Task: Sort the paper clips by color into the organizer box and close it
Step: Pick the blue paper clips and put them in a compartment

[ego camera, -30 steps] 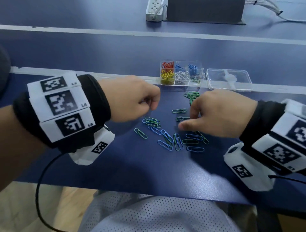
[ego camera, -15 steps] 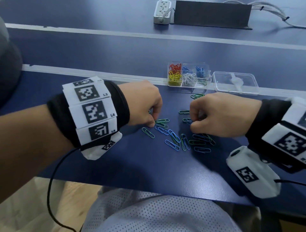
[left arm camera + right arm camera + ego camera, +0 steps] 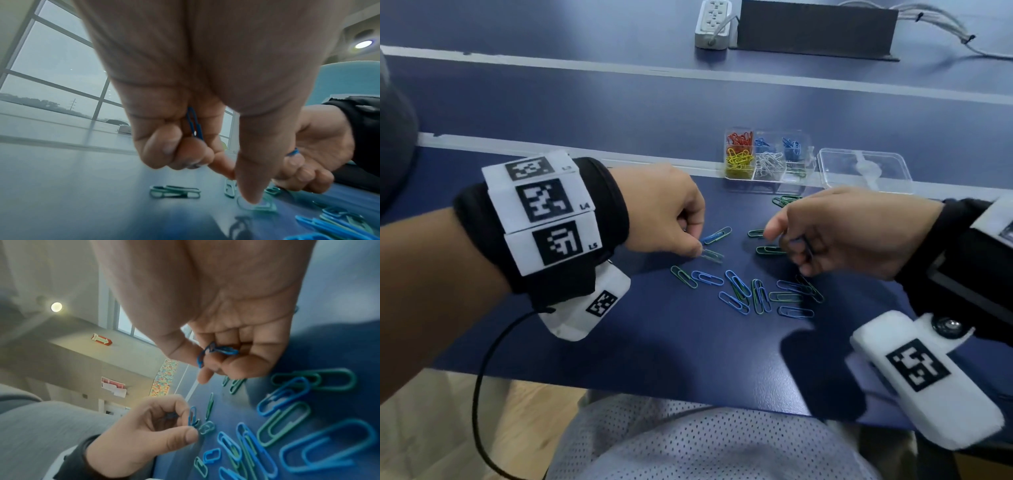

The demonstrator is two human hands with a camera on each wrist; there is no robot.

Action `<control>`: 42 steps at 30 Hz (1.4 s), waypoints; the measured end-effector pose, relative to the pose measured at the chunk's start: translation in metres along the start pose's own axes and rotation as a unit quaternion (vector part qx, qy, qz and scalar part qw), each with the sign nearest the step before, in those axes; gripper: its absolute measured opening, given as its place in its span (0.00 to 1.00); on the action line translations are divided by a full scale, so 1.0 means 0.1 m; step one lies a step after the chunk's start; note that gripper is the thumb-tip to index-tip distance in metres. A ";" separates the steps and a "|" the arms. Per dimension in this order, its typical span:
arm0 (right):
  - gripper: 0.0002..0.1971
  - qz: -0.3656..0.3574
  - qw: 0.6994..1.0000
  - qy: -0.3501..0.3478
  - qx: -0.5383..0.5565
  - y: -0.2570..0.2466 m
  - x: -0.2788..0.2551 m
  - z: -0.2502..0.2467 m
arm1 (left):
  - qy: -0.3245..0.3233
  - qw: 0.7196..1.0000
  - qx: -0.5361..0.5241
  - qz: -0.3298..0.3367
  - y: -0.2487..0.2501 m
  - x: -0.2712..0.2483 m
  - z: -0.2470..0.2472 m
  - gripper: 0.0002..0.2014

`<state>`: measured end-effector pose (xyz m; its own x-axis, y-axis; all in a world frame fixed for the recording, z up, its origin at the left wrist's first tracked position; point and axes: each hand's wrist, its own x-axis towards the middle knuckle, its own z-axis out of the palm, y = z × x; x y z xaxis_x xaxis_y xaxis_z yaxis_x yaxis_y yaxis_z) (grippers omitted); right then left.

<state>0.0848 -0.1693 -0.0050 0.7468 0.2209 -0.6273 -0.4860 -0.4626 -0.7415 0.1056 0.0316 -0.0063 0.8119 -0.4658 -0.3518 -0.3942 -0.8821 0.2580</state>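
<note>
Blue and green paper clips (image 3: 756,294) lie loose on the dark blue table (image 3: 654,342). My left hand (image 3: 697,245) pinches a blue clip (image 3: 717,235) just above the table, and another blue clip (image 3: 194,123) sits inside its curled fingers. Its thumb tip rests on a green clip (image 3: 259,207). My right hand (image 3: 796,253) hovers over the pile with blue clips (image 3: 218,352) held in its curled fingers. The clear organizer box (image 3: 767,183) stands open at the table's far edge, holding red, yellow, blue, white and green clips in separate compartments.
The box's clear lid (image 3: 864,168) lies just right of the box. A few green clips (image 3: 786,199) lie close in front of the box. A power strip (image 3: 714,24) and a dark panel (image 3: 815,29) stand on the far desk.
My left hand dropped to the table and picked up a blue clip. My right hand rose off the pile with its fingers curled round blue clips. The head view moved closer.
</note>
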 end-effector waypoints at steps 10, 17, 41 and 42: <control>0.13 -0.048 0.997 -0.032 0.055 -0.06 0.00 0.06 | 0.004 0.988 -0.150 0.035 -0.02 -0.08 0.00 0.09; 0.06 -0.051 0.996 -0.018 -0.076 -0.08 -0.02 0.21 | 0.006 0.971 -0.235 0.041 -0.05 -0.11 0.06 0.09; 0.16 -0.023 0.989 -0.051 -0.134 -0.07 -0.03 0.20 | 0.019 0.996 -0.042 0.075 0.09 -0.18 0.11 0.14; 0.15 -0.021 0.988 -0.054 -0.145 -0.05 -0.04 0.20 | 0.016 0.996 0.007 0.083 0.11 -0.17 0.12 0.12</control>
<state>0.0751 -0.1504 -0.0032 0.7030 0.3289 -0.6306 -0.2929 -0.6740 -0.6781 0.0824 0.0292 -0.0083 0.7474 -0.6039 -0.2770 -0.5310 -0.7935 0.2972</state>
